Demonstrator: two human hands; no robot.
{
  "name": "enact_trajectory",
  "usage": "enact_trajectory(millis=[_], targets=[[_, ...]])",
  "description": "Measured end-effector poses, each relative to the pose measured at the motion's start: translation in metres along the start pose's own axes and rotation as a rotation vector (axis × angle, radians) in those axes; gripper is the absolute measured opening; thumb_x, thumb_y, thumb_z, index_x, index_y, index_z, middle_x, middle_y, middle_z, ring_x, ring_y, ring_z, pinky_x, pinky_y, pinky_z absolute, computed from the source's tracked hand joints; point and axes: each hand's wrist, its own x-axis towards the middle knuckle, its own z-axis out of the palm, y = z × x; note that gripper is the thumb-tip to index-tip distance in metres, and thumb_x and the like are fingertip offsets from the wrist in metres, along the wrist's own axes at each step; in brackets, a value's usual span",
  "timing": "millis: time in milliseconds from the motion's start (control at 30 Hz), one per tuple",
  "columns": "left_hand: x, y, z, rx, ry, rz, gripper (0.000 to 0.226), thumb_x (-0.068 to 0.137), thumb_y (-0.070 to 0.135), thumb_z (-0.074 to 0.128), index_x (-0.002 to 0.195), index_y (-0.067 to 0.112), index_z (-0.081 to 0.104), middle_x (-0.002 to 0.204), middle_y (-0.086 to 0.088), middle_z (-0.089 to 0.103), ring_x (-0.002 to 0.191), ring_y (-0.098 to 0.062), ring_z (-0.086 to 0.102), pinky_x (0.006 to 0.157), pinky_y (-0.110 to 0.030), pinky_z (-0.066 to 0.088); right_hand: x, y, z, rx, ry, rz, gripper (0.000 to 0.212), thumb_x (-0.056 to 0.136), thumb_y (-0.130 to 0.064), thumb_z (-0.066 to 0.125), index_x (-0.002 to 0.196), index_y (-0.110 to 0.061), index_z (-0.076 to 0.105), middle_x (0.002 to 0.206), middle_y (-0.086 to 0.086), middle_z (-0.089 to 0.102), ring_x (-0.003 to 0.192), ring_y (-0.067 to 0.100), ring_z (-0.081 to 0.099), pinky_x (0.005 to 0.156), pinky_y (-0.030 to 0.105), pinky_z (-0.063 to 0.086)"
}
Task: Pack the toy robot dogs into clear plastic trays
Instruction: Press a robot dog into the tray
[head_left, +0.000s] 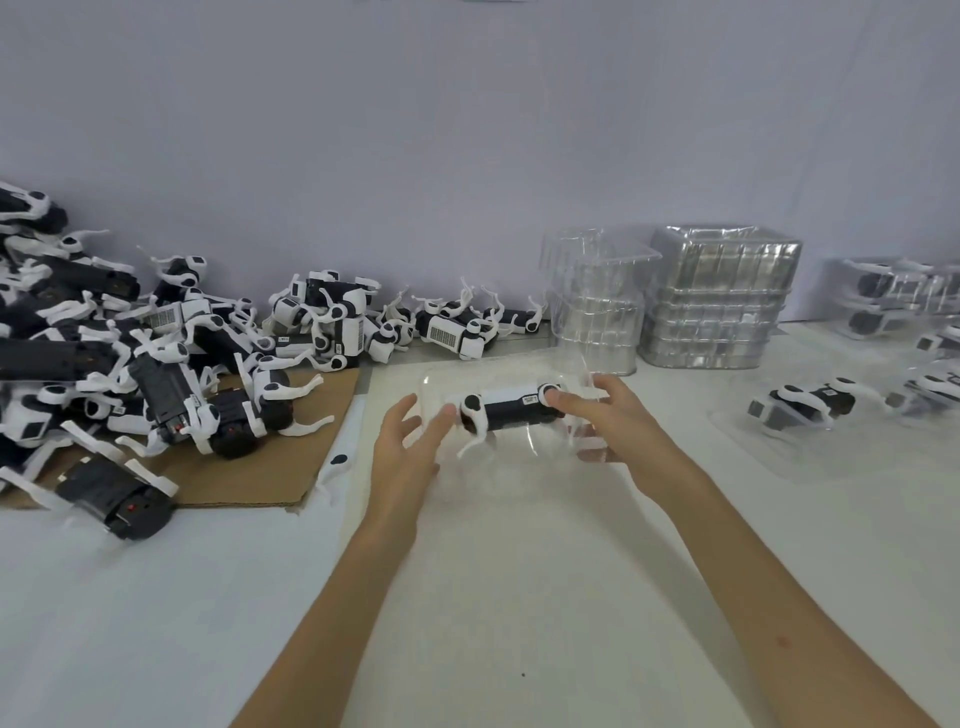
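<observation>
A black-and-white toy robot dog (511, 409) lies on its side in a clear plastic tray (498, 470) at the table's middle. My left hand (408, 449) is at the dog's left end, fingers spread and straight, fingertips near its hip joint. My right hand (610, 421) reaches over the dog's right end, with fingers resting on the dog and the thumb at the tray's edge. A big heap of loose toy dogs (156, 353) fills the left side.
Two stacks of empty clear trays (719, 301) stand at the back right against the wall. Packed trays with dogs (810, 410) lie on the right. A brown cardboard sheet (291, 447) lies under the heap. A loose white leg part (335, 467) lies beside it.
</observation>
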Motion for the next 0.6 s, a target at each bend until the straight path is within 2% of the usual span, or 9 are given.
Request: enact_trajectory(millis=[100, 133, 200, 300, 400, 500, 600], targets=[[0.0, 0.001, -0.003, -0.03, -0.068, -0.067, 0.038, 0.092, 0.032, 0.069, 0.129, 0.027, 0.062, 0.131, -0.001, 0.06, 0.118, -0.019, 0.059, 0.1, -0.037, 0.051, 0.002, 0.0, -0.012, -0.066, 0.069, 0.054, 0.07, 0.084, -0.042, 0.077, 0.144, -0.027, 0.044, 0.132, -0.003, 0.055, 0.112, 0.016, 0.057, 0.089, 0.035, 0.05], [0.0, 0.001, -0.003, -0.008, -0.089, -0.066, 0.035, 0.092, 0.029, 0.069, 0.126, 0.028, 0.064, 0.128, 0.0, 0.063, 0.117, -0.016, 0.06, 0.102, -0.035, 0.049, 0.002, 0.002, -0.016, -0.111, 0.104, 0.05, 0.07, 0.086, -0.039, 0.075, 0.147, -0.026, 0.042, 0.142, 0.0, 0.049, 0.123, 0.019, 0.053, 0.096, 0.035, 0.044], [-0.003, 0.0, -0.001, 0.029, -0.121, -0.03, 0.03, 0.091, 0.026, 0.069, 0.121, 0.03, 0.066, 0.123, 0.006, 0.066, 0.114, -0.006, 0.059, 0.098, -0.026, 0.047, 0.002, 0.004, -0.018, -0.226, 0.193, -0.007, 0.067, 0.088, -0.031, 0.074, 0.147, -0.026, 0.043, 0.15, 0.003, 0.044, 0.133, 0.022, 0.047, 0.103, 0.035, 0.039], [-0.006, -0.002, 0.002, 0.105, -0.139, 0.042, 0.03, 0.092, 0.026, 0.069, 0.122, 0.031, 0.065, 0.121, 0.012, 0.065, 0.112, 0.002, 0.057, 0.085, -0.017, 0.042, -0.005, 0.003, -0.01, -0.428, 0.33, -0.309, 0.05, 0.089, -0.018, 0.068, 0.137, -0.025, 0.056, 0.141, -0.004, 0.054, 0.128, 0.017, 0.052, 0.103, 0.027, 0.037], [-0.005, -0.002, 0.004, 0.159, -0.134, 0.073, 0.03, 0.093, 0.024, 0.066, 0.122, 0.033, 0.065, 0.12, 0.01, 0.066, 0.103, 0.0, 0.061, 0.087, -0.025, 0.047, -0.015, -0.002, 0.006, -0.528, 0.244, -0.596, 0.033, 0.091, -0.013, 0.064, 0.122, -0.024, 0.069, 0.13, -0.009, 0.062, 0.121, 0.01, 0.056, 0.101, 0.017, 0.035], [-0.004, -0.003, 0.005, 0.191, -0.142, 0.095, 0.026, 0.094, 0.023, 0.064, 0.114, 0.04, 0.064, 0.115, 0.011, 0.067, 0.09, 0.004, 0.064, 0.083, -0.028, 0.048, -0.023, -0.002, 0.023, -0.723, 0.057, -0.637, 0.025, 0.096, -0.026, 0.06, 0.119, -0.03, 0.07, 0.128, -0.014, 0.065, 0.118, 0.008, 0.057, 0.101, 0.027, 0.043], [-0.002, -0.005, 0.005, 0.216, -0.144, 0.107, 0.026, 0.095, 0.024, 0.063, 0.116, 0.039, 0.064, 0.113, 0.011, 0.068, 0.085, 0.009, 0.063, 0.077, -0.025, 0.045, -0.027, -0.002, 0.029, -0.882, -0.035, -0.524, 0.02, 0.099, -0.037, 0.049, 0.103, -0.035, 0.069, 0.097, -0.016, 0.07, 0.094, 0.011, 0.06, 0.078, 0.03, 0.049]])
